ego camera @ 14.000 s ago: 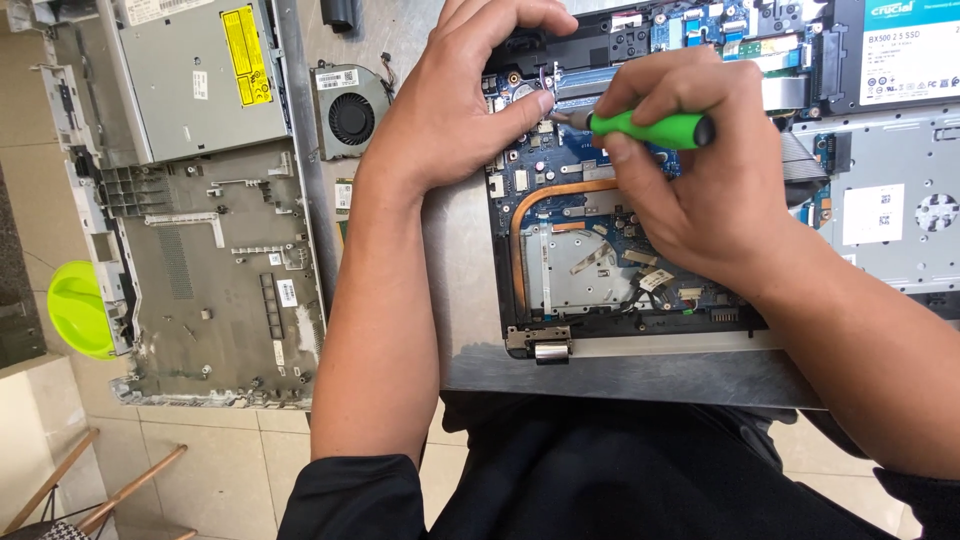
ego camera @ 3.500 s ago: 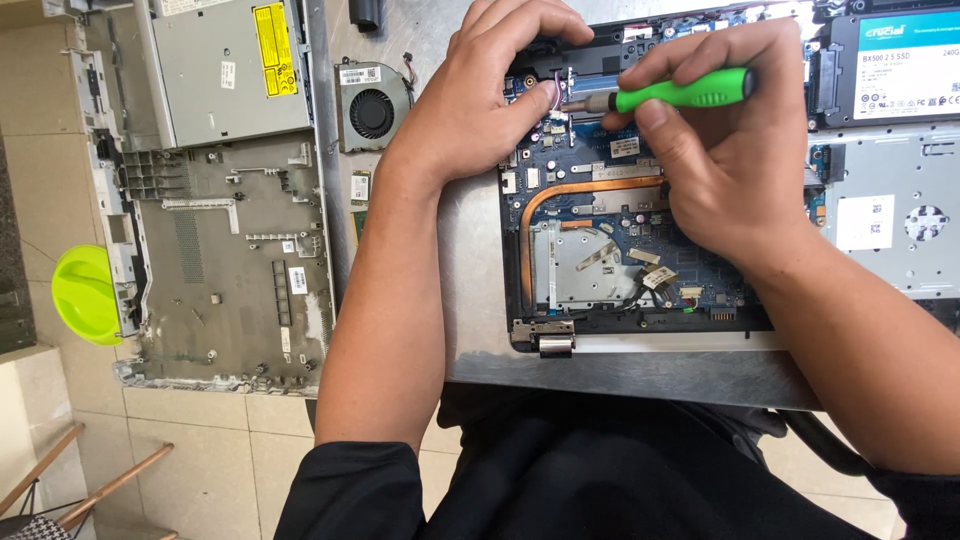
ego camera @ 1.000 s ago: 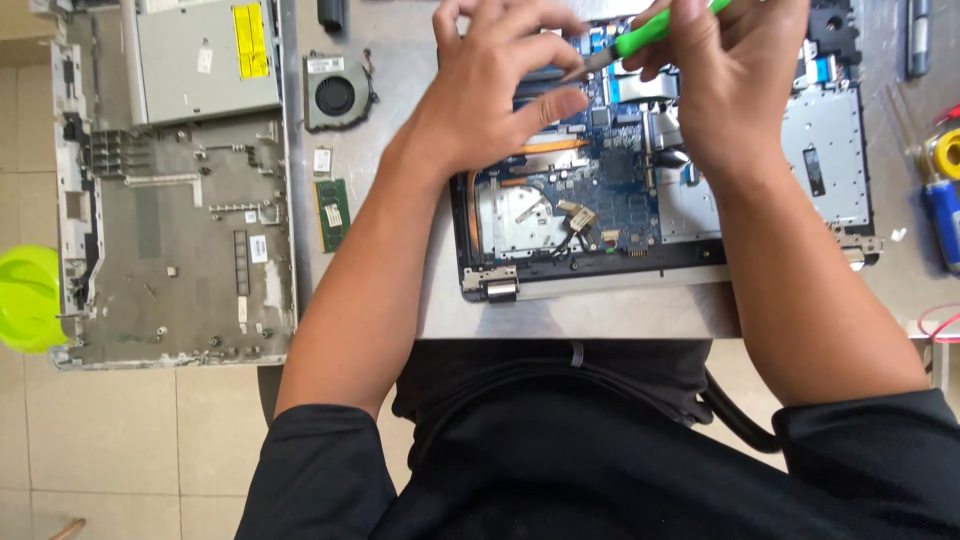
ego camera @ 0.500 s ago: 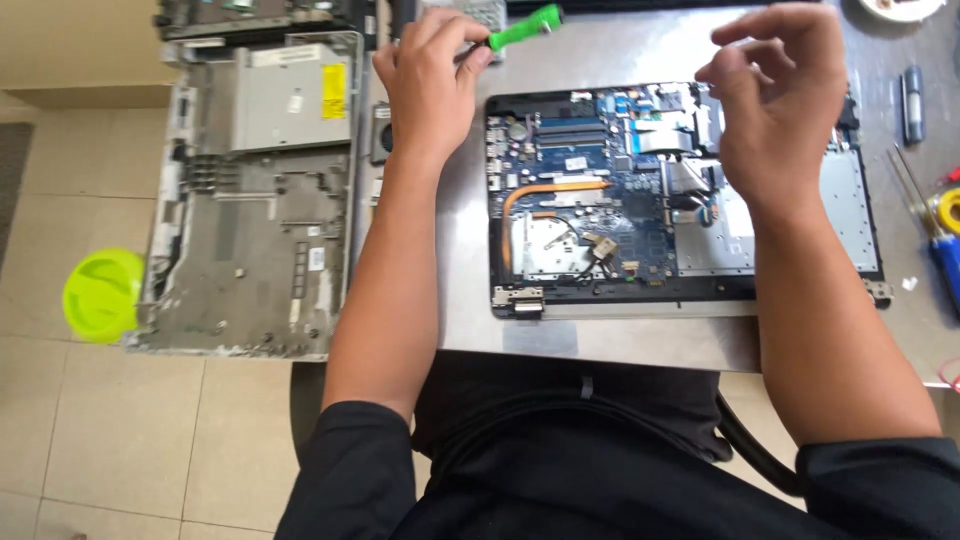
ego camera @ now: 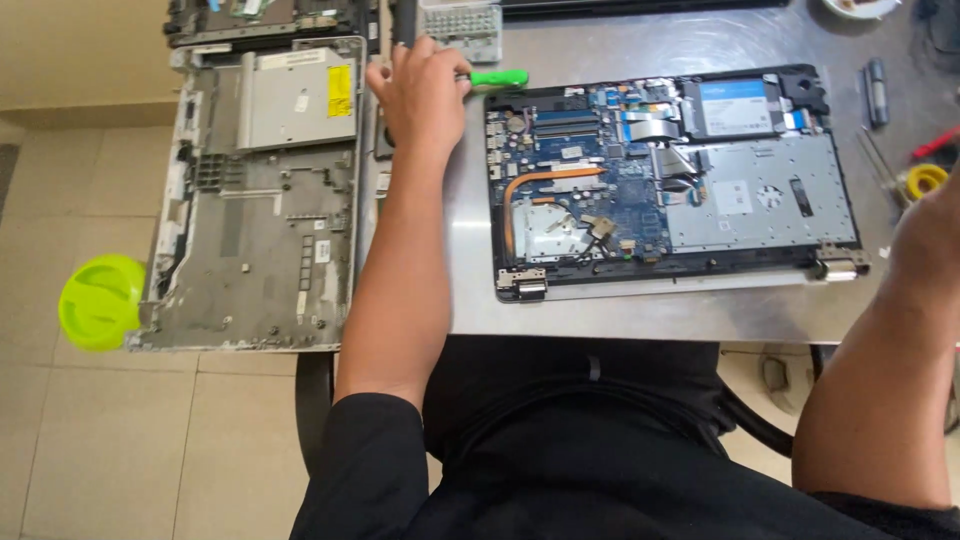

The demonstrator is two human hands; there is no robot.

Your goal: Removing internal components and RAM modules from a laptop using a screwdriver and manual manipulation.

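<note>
My left hand [ego camera: 420, 95] rests on the steel table [ego camera: 600, 320] at the far side, closed over a green-handled screwdriver [ego camera: 500, 77] whose handle sticks out to the right. To its right lies an opened laptop base [ego camera: 760, 190] with a blue circuit board [ego camera: 630, 185], a copper heat pipe [ego camera: 545, 182] and a flat drive [ego camera: 735, 108] showing. My right forearm [ego camera: 890, 350] reaches up along the right edge; the hand itself is cut off by the frame. Neither hand touches the laptop.
A grey laptop bottom cover [ego camera: 260, 220] lies at the left, overhanging the table edge. A lime green round object [ego camera: 100, 300] sits by it, lower down. A grey keyed panel [ego camera: 460, 20] lies at the back. A yellow roll [ego camera: 925, 180] and small tools lie at the right.
The view has pulled back and shifted. My left hand carried the green screwdriver off the laptop to the table's far side. My right hand left the board and swung out to the right edge.
</note>
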